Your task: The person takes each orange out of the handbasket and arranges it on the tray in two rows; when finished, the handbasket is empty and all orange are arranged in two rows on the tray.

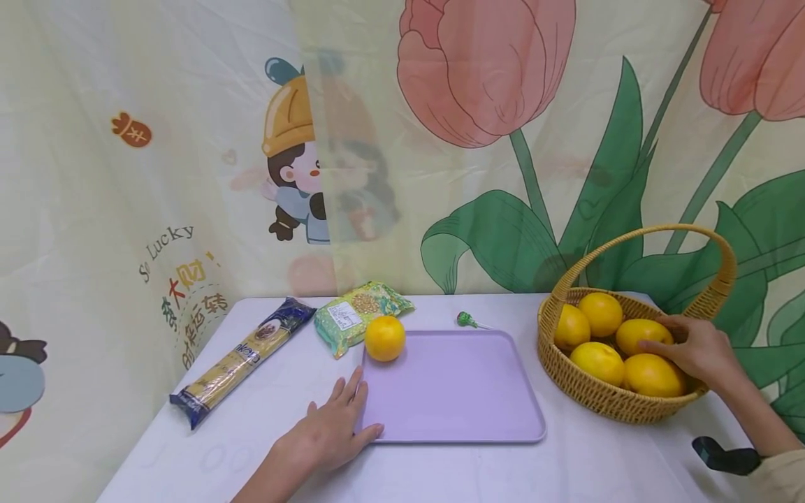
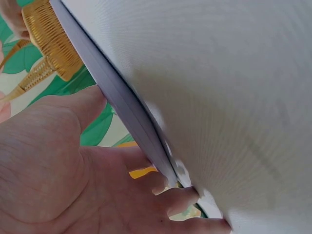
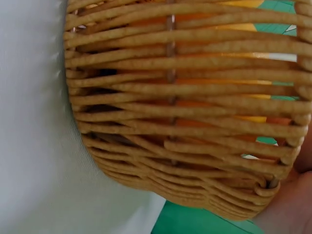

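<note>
On the right, a wicker basket [image 1: 604,402] with a tall handle holds several yellow-orange oranges. My right hand [image 1: 701,349] reaches in over its right side and grips the back right orange [image 1: 641,335], thumb in front and fingers behind. In the right wrist view the basket's woven wall [image 3: 185,102] hides most of that hand. A lilac tray [image 1: 459,391] lies in the middle, with one orange [image 1: 385,339] at its back left corner. My left hand [image 1: 327,426] rests with spread fingers against the tray's left edge. Seen from the left wrist, its thumb touches the tray rim [image 2: 126,107].
A pack of noodles [image 1: 242,360] in clear and blue wrapping lies at the left. Behind the tray's left corner is a green and yellow snack bag [image 1: 361,314]. A green-wrapped lollipop [image 1: 467,320] lies behind the tray. A printed curtain [image 1: 377,140] hangs at the table's back.
</note>
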`<state>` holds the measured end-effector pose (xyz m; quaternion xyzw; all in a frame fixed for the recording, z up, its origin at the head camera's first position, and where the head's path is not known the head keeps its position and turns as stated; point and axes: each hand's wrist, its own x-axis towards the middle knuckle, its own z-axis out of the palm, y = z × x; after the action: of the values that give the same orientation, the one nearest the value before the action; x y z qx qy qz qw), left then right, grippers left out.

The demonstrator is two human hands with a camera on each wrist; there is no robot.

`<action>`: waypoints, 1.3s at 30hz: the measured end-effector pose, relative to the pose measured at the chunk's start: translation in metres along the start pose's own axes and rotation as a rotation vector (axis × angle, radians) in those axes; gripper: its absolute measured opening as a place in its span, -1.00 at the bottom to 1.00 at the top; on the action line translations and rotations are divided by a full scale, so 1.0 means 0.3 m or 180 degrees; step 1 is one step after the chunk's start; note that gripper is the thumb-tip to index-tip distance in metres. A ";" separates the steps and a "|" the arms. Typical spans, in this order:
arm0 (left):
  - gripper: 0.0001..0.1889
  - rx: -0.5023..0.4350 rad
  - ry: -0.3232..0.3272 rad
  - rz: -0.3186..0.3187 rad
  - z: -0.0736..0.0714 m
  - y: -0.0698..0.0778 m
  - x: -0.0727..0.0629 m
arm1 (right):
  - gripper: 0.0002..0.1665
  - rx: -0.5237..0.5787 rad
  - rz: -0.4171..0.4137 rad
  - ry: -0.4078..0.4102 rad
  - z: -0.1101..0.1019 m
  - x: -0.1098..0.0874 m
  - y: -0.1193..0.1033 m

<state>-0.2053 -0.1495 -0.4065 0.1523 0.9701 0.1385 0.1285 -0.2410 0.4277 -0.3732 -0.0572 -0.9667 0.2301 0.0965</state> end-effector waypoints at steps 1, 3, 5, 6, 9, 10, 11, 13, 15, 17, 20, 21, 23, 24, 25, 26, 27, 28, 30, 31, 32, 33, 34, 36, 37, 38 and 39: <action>-0.11 -0.0001 -0.0004 -0.0001 0.000 0.000 0.001 | -0.02 -0.0022 0.0008 -0.0023 -0.001 0.001 -0.001; -0.11 -0.0002 -0.0016 -0.0010 0.001 0.001 0.002 | 0.04 -0.0045 0.0037 -0.0053 0.000 0.005 -0.003; -0.11 -0.0004 -0.0025 -0.0021 0.002 0.001 0.003 | 0.09 -0.0058 0.0071 -0.0038 0.002 0.006 -0.004; -0.11 -0.0009 -0.0026 -0.0024 0.003 0.001 0.004 | 0.10 -0.0055 0.0086 -0.0013 0.003 0.005 -0.005; -0.11 -0.0005 -0.0025 -0.0023 0.007 0.000 0.005 | 0.09 -0.0018 0.0132 0.0094 0.011 0.001 -0.004; -0.11 -0.0007 -0.0021 -0.0018 0.008 0.000 0.005 | 0.07 -0.0010 0.0144 0.0135 0.013 -0.002 -0.004; -0.11 -0.0006 -0.0019 -0.0010 0.009 0.000 0.005 | 0.07 0.0002 0.0160 0.0171 0.015 -0.005 -0.004; -0.11 -0.0012 -0.0013 0.0002 0.010 0.000 0.004 | 0.06 0.0041 0.0175 0.0219 0.018 -0.008 -0.004; -0.11 -0.0014 -0.0011 0.0000 0.011 0.000 0.002 | 0.07 0.0079 0.0166 0.0269 0.021 -0.010 -0.005; -0.11 -0.0012 -0.0015 -0.0005 0.012 0.001 0.001 | 0.05 0.0109 0.0153 0.0336 0.024 -0.013 -0.008; -0.11 0.0000 -0.0027 -0.0021 0.011 0.001 0.002 | 0.02 0.0206 0.0139 0.0474 0.028 -0.023 -0.015; -0.11 0.0003 -0.0029 -0.0022 0.012 0.001 0.003 | 0.00 0.0237 0.0136 0.0533 0.029 -0.027 -0.018; -0.11 0.0010 -0.0037 -0.0025 0.012 0.001 0.004 | -0.02 0.0335 0.0147 0.0662 0.031 -0.037 -0.025; -0.11 0.0012 -0.0039 -0.0023 0.012 0.000 0.005 | -0.04 0.0384 0.0147 0.0736 0.033 -0.043 -0.029; -0.11 0.0016 -0.0040 -0.0023 0.013 0.000 0.006 | -0.05 0.0436 0.0166 0.0802 0.034 -0.047 -0.032; -0.11 0.0019 -0.0040 -0.0023 0.013 0.000 0.007 | -0.05 0.0477 0.0201 0.0855 0.034 -0.051 -0.036; -0.11 0.0024 -0.0042 -0.0027 0.014 -0.001 0.007 | -0.06 0.0536 0.0237 0.0911 0.034 -0.055 -0.039; -0.11 0.0027 -0.0044 -0.0030 0.015 -0.001 0.008 | -0.08 0.0613 0.0273 0.0978 0.033 -0.058 -0.041; -0.11 0.0034 -0.0049 -0.0039 0.016 -0.001 0.009 | -0.11 0.0752 0.0335 0.1068 0.028 -0.064 -0.045; -0.11 0.0038 -0.0053 -0.0048 0.017 -0.001 0.010 | -0.11 0.0826 0.0368 0.1095 0.024 -0.066 -0.046; -0.11 0.0039 -0.0058 -0.0053 0.017 -0.002 0.010 | -0.12 0.0888 0.0375 0.1126 0.021 -0.067 -0.047; -0.11 0.0042 -0.0064 -0.0059 0.017 -0.002 0.011 | -0.13 0.0948 0.0370 0.1156 0.018 -0.069 -0.049; -0.11 0.0044 -0.0068 -0.0063 0.017 -0.002 0.011 | -0.14 0.0990 0.0365 0.1175 0.015 -0.071 -0.050; -0.11 0.0049 -0.0062 -0.0061 0.015 -0.003 0.011 | -0.14 0.1038 0.0350 0.1181 0.010 -0.074 -0.052; -0.11 0.0055 -0.0058 -0.0058 0.014 -0.004 0.011 | -0.14 0.1066 0.0344 0.1183 0.009 -0.075 -0.053; -0.11 0.0059 -0.0053 -0.0051 0.013 -0.004 0.011 | -0.14 0.1081 0.0332 0.1188 0.008 -0.075 -0.053; -0.11 0.0062 -0.0044 -0.0043 0.012 -0.005 0.011 | -0.14 0.1100 0.0326 0.1188 0.007 -0.076 -0.054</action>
<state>-0.2077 -0.1490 -0.4111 0.1480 0.9715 0.1271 0.1347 -0.2203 0.4088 -0.3712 -0.1302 -0.8744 0.3818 0.2698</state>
